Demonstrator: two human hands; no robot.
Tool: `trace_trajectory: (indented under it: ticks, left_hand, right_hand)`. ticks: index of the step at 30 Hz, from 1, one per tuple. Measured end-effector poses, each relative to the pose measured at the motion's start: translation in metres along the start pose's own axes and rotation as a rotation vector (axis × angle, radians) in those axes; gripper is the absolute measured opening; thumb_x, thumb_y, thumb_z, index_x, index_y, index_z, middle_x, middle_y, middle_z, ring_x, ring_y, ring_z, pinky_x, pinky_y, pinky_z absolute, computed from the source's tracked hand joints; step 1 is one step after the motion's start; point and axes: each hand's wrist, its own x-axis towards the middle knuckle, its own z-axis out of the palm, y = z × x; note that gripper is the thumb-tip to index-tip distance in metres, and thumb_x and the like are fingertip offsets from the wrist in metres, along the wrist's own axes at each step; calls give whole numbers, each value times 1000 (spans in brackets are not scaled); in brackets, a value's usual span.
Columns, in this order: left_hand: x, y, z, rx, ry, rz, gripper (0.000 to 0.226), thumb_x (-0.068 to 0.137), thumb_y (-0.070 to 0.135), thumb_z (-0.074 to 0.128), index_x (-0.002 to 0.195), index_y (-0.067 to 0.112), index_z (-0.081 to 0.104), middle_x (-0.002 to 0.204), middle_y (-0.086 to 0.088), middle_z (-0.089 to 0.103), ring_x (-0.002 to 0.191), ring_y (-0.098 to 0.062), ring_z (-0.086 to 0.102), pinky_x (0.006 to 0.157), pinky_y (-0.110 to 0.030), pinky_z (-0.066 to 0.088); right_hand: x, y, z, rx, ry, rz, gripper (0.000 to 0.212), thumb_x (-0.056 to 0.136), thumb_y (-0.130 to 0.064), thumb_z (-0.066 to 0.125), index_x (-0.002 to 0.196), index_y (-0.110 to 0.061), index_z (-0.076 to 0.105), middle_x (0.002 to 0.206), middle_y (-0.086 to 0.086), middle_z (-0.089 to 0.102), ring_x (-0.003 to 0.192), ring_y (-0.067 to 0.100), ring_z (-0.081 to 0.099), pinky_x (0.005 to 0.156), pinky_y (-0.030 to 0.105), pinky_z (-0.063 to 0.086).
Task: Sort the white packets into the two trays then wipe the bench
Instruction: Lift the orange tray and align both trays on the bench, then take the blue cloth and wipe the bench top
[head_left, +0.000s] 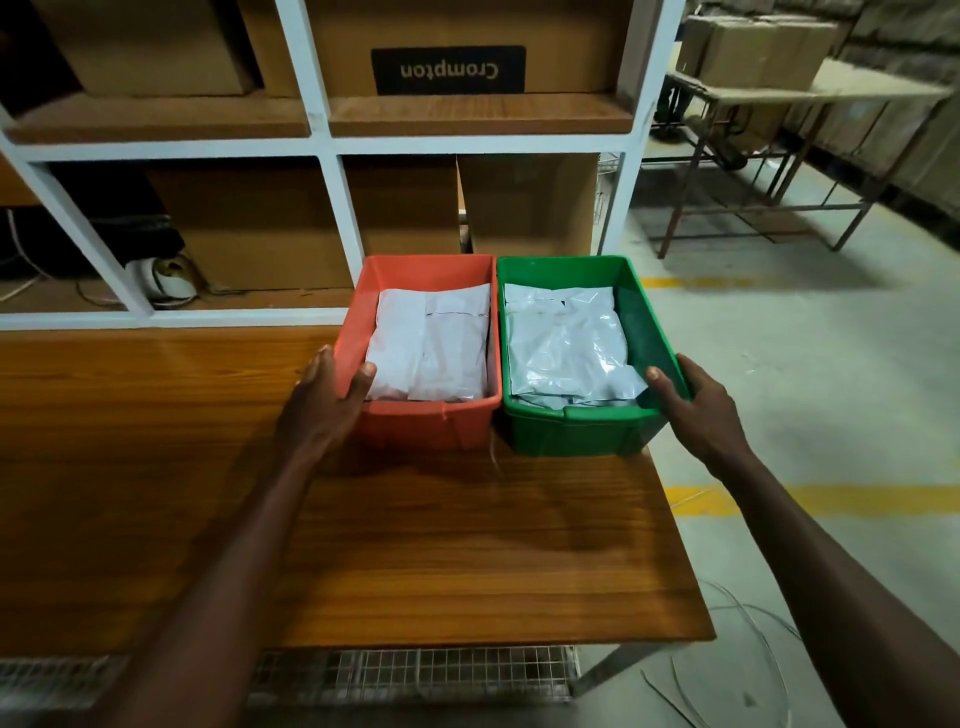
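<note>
Left hand (324, 400) clamps the outer near corner of the orange tray (426, 267), thumb hooked over the rim, fingers down the outside wall. White packets (431, 345) are stacked inside it, just right of that thumb. Green tray (566, 265) sits touching the orange one, holding more glossy packets (566, 345). Right hand (696, 405) grips the green tray's far-right near corner, thumb inside the rim. Both trays are on the wooden bench (415, 545), at its right end.
</note>
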Motion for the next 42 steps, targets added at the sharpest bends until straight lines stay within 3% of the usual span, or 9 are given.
trace_trajectory:
  ticks: [3, 7, 9, 12, 17, 25, 30, 42]
  left_hand:
    - [-1, -2, 0, 17, 20, 31, 87, 89, 77, 26, 155, 22, 17, 159, -11, 30, 137, -39, 41, 102, -57, 41]
    - [-10, -3, -2, 63, 73, 102, 84, 92, 74, 26, 155, 20, 18, 162, -9, 23, 147, -34, 26, 112, -56, 29]
    - [-17, -4, -3, 77, 92, 141, 86, 90, 77, 21, 156, 21, 16, 163, -8, 21, 149, -32, 20, 116, -55, 23]
    - [-36, -1, -6, 48, 135, 178, 94, 84, 83, 14, 155, 21, 19, 162, -8, 23, 149, -31, 22, 116, -55, 28]
    - [-83, 4, -12, 21, 187, 230, 88, 89, 76, 22, 155, 18, 21, 161, -9, 26, 149, -29, 23, 116, -53, 30]
    - [-147, -41, -26, 69, 203, 273, 83, 95, 68, 25, 155, 12, 23, 162, -10, 24, 151, -22, 16, 121, -48, 21]
    - [-170, -88, -40, 112, 228, 243, 81, 96, 66, 30, 154, 9, 28, 160, -10, 29, 150, -23, 21, 118, -51, 26]
    - [-218, -227, -93, 94, 430, 34, 66, 97, 53, 42, 146, 10, 44, 150, -9, 45, 141, -21, 38, 108, -45, 43]
  right_hand:
    - [-2, -3, -1, -144, 23, -36, 76, 94, -68, 46, 148, -15, 44, 140, 10, 58, 120, 29, 59, 91, 37, 48]
    - [-7, -6, -2, -322, 83, -130, 85, 90, -73, 38, 151, -14, 36, 152, 11, 46, 136, 31, 46, 103, 46, 44]
    - [-10, -9, -2, -385, 119, -187, 84, 91, -73, 38, 151, -13, 35, 153, 12, 43, 140, 30, 40, 108, 50, 43]
    - [-22, -19, 4, -455, 189, -266, 80, 92, -71, 40, 148, -13, 38, 152, 15, 44, 142, 32, 38, 110, 55, 41]
    - [-58, -41, 37, -506, 223, -431, 79, 93, -67, 46, 147, -10, 42, 154, 17, 42, 145, 35, 34, 114, 56, 34]
    - [-113, -92, 125, -405, -7, -725, 80, 93, -68, 45, 148, -9, 47, 159, 17, 35, 149, 36, 27, 116, 58, 27]
    - [-144, -120, 186, -340, -155, -844, 80, 93, -70, 43, 151, -14, 43, 161, 12, 32, 152, 30, 23, 118, 57, 25]
    - [-224, -205, 348, -211, -389, -1057, 74, 95, -64, 49, 144, -9, 52, 152, 15, 47, 143, 31, 41, 113, 55, 36]
